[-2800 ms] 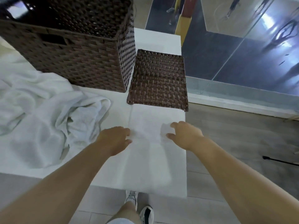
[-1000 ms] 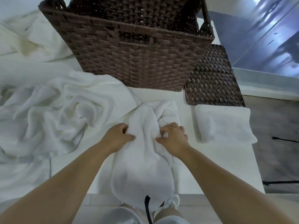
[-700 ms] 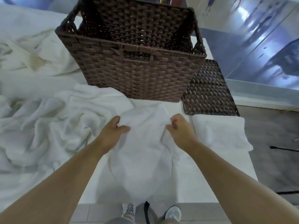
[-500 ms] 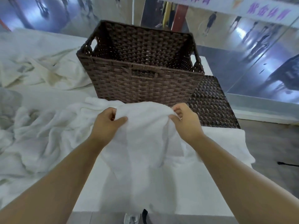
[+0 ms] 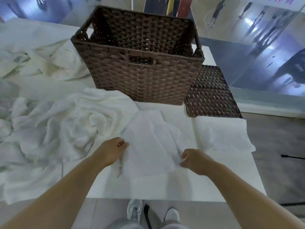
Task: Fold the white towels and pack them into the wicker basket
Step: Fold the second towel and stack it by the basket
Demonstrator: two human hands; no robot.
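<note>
Basket (image 5: 142, 76) w/ nothing visible inside, L hand (image 5: 112, 152) & R hand (image 5: 194, 161) grip pinching towel (image 5: 148, 146) edges

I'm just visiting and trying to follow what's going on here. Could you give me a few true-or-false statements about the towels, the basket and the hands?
1. Both hands grip the same small white towel. True: left hand and right hand hold its edges.
2. The wicker basket is full of towels. False: no towel shows inside it.
3. A folded towel lies right of the held one. True.
4. The flat wicker lid covers the basket. False: it lies on the table beside it.
5. The crumpled towels lie on the floor. False: they lie on the table.
</note>
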